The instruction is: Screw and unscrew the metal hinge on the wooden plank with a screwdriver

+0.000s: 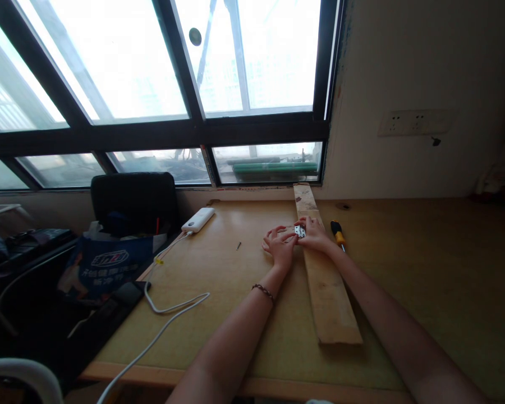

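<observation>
A long wooden board lies lengthwise on the table, its far end near the window. At its left edge, a small silvery metal hinge shows between my hands. My left hand has its fingers closed at the hinge's left side, with a brown bracelet on the wrist. From the right, my right hand rests over the board with thumb and fingers around the hinge. Right of the board lies a screwdriver with a black and yellow handle. A small screw lies on the table to the left.
A white power bank with a white cable sits on the wooden table at the left. Beyond the left edge stand a black chair and a blue bag. Windows and a wall with sockets bound the back.
</observation>
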`<state>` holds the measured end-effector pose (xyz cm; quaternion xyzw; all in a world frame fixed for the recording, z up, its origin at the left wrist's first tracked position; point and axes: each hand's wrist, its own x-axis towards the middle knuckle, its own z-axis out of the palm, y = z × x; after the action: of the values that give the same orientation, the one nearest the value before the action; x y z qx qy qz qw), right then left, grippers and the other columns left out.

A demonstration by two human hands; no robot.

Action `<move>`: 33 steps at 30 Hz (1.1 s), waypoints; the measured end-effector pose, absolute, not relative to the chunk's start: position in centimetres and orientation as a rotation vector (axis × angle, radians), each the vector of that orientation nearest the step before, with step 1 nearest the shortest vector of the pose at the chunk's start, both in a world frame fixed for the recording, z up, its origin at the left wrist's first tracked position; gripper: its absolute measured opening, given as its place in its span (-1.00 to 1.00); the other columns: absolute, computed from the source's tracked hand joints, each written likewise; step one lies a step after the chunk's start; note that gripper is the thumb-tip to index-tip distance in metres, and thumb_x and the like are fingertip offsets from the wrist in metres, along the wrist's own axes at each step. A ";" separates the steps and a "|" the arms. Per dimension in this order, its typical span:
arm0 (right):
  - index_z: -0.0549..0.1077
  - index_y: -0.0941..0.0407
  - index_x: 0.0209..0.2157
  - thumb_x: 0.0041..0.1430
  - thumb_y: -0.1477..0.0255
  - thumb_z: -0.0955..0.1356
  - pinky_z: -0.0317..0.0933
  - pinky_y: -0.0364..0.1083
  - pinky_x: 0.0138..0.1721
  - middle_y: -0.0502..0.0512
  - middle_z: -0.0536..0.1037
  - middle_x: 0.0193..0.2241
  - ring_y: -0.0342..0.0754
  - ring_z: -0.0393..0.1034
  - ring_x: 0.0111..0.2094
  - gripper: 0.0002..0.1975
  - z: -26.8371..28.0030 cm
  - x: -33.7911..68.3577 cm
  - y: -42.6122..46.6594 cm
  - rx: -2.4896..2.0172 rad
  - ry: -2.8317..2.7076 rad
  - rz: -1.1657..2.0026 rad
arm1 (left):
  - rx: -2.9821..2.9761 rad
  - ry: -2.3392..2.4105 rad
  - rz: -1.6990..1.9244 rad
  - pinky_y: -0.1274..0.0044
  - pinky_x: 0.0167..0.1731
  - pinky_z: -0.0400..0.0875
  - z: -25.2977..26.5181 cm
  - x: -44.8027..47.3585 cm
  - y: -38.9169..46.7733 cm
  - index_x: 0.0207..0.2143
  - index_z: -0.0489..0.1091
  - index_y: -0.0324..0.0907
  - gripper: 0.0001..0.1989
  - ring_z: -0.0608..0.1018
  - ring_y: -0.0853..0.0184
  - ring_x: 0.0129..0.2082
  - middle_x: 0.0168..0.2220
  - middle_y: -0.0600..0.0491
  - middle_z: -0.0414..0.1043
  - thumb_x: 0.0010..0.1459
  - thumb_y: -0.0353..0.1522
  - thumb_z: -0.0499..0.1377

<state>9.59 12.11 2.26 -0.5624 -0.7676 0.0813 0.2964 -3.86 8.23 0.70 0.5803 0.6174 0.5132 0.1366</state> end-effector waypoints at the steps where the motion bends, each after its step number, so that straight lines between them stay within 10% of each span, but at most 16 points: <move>1: 0.27 0.11 -0.08 -0.27 0.21 0.44 0.09 0.04 -0.07 0.14 0.37 -0.03 0.13 0.19 -0.07 -0.35 2.3 9.6 12.1 -1.495 -2.042 0.213 | 1.672 1.781 1.492 0.14 0.11 -0.22 0.7 -3.9 8.3 -0.45 0.53 0.09 -0.91 0.13 0.09 0.11 -0.07 0.12 0.38 -0.11 -0.24 0.28; 33: 0.25 0.10 -0.11 -0.27 0.20 0.44 0.10 0.06 -0.07 0.15 0.39 -0.05 0.15 0.22 -0.08 -0.37 2.3 9.5 12.1 -1.490 -2.047 0.178 | 1.689 1.754 1.499 0.14 0.10 -0.20 0.9 -3.7 8.1 -0.43 0.52 0.12 -0.92 0.15 0.11 0.09 -0.08 0.13 0.40 -0.06 -0.26 0.25</move>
<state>9.55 12.08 2.35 -0.5606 -0.7700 0.0671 0.2972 -3.68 8.11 0.86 0.5849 0.6074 0.5189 0.1404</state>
